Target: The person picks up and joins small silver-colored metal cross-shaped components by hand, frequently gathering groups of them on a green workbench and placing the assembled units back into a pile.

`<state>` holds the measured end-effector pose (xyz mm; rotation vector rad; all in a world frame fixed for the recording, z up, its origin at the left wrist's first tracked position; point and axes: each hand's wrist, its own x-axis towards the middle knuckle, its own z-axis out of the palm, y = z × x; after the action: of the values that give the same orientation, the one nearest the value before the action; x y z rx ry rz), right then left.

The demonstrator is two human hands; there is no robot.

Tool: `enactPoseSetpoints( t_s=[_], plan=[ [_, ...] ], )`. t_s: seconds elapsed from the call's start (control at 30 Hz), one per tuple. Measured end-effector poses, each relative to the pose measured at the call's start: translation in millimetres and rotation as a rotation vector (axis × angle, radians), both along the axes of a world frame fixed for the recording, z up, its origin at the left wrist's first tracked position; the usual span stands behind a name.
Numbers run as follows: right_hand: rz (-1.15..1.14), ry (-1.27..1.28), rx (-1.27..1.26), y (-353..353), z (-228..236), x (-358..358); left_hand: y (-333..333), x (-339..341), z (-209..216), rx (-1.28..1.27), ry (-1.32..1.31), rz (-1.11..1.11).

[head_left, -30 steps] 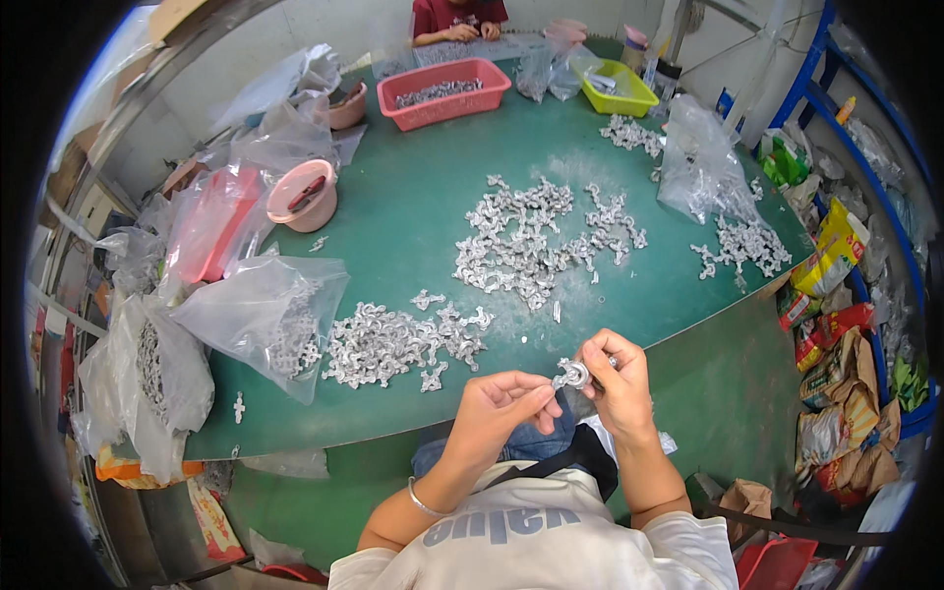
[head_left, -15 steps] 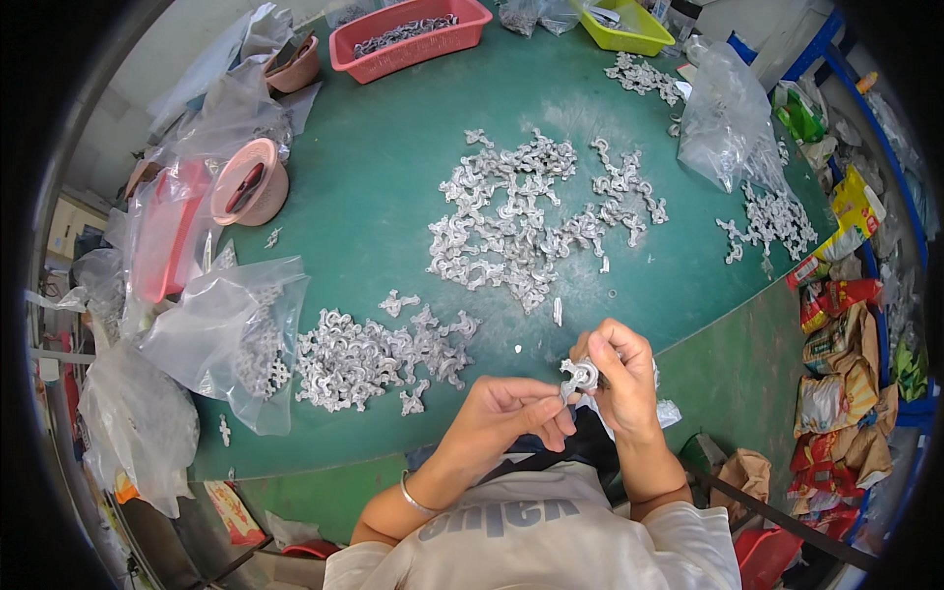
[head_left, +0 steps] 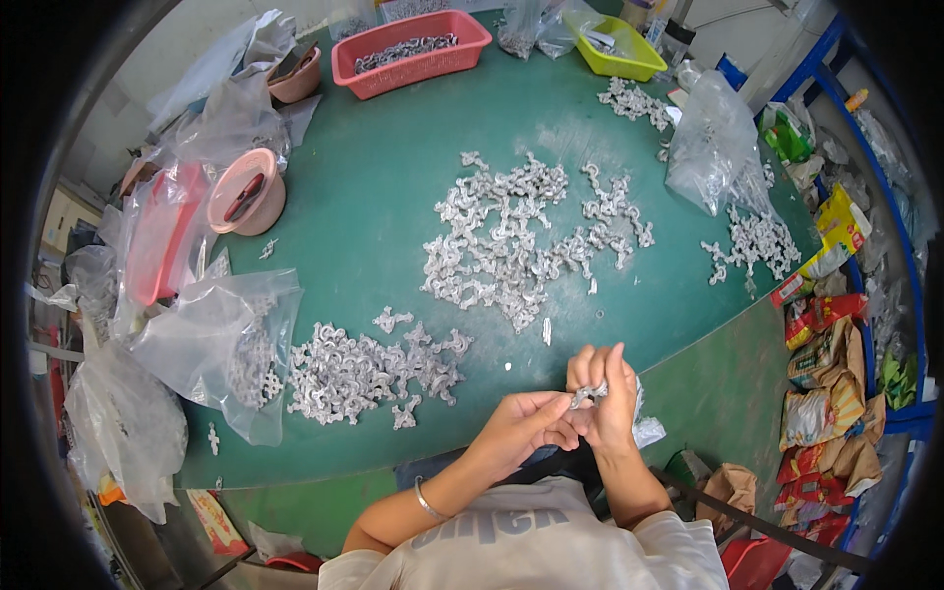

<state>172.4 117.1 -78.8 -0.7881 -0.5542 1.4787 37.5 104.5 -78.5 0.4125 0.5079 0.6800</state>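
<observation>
A small, curved grey metal casting (head_left: 589,394) is held between my two hands, just off the near edge of the table. My left hand (head_left: 524,423) pinches its left end between thumb and fingers. Curled around the other end is my right hand (head_left: 607,398), its thumb pointing up; whether anything else sits inside it is hidden. Left of my hands lies a heap of similar castings (head_left: 339,374), some spread singly at its edge. A larger scattered pile of castings (head_left: 501,236) covers the middle of the green table (head_left: 364,197).
A red basket (head_left: 413,74) of metal parts and a yellow-green tray (head_left: 615,64) stand at the back. At left are a pink bowl (head_left: 248,197) and clear plastic bags (head_left: 216,344). More castings (head_left: 752,246) and a plastic bag (head_left: 718,138) lie right, beside shelves of packets (head_left: 831,334).
The casting has been turned between my fingers and now lies more level. My right hand has opened slightly, its thumb lifting away from the casting. The whole view has shifted a little.
</observation>
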Motion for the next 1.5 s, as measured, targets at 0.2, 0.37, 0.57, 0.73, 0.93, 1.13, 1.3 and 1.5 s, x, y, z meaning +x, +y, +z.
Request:
enactPoseSetpoints(
  t_s=[0.2, 0.37, 0.57, 0.73, 0.93, 1.13, 1.3, 1.5],
  plan=[
    [-0.162, 0.355, -0.043, 37.9, 13.7, 52.2, -0.3, -14.0, 6.3, 0.272, 0.254, 0.014],
    [-0.195, -1.238, 0.105, 100.7, -5.9, 111.8, -5.6, -15.8, 4.4, 0.299, 0.259, 0.036],
    [-0.051, -2.034, -0.053, 127.1, -9.4, 87.6, -9.3, -17.3, 2.1, 0.339, 0.281, 0.069],
    [-0.174, -1.772, 0.089, 116.3, -18.0, 92.9, -11.6, -26.2, 4.1, 0.335, 0.28, 0.13],
    [0.324, -0.536, 0.027, 40.6, 33.3, 37.5, -10.4, -23.8, 12.6, 0.357, 0.342, 0.319],
    [0.457, -0.508, 0.094, -0.6, 35.0, -3.8, -17.5, -17.1, 23.1, 0.61, 0.487, 0.576],
    [0.406, -0.441, 0.181, -10.6, 45.4, -3.6, -22.3, -33.1, 32.0, 0.444, 0.421, 0.552],
    [0.281, -0.565, 0.321, -17.3, 43.7, -0.6, -27.6, -38.2, 43.5, 0.5, 0.39, 0.486]
  ],
)
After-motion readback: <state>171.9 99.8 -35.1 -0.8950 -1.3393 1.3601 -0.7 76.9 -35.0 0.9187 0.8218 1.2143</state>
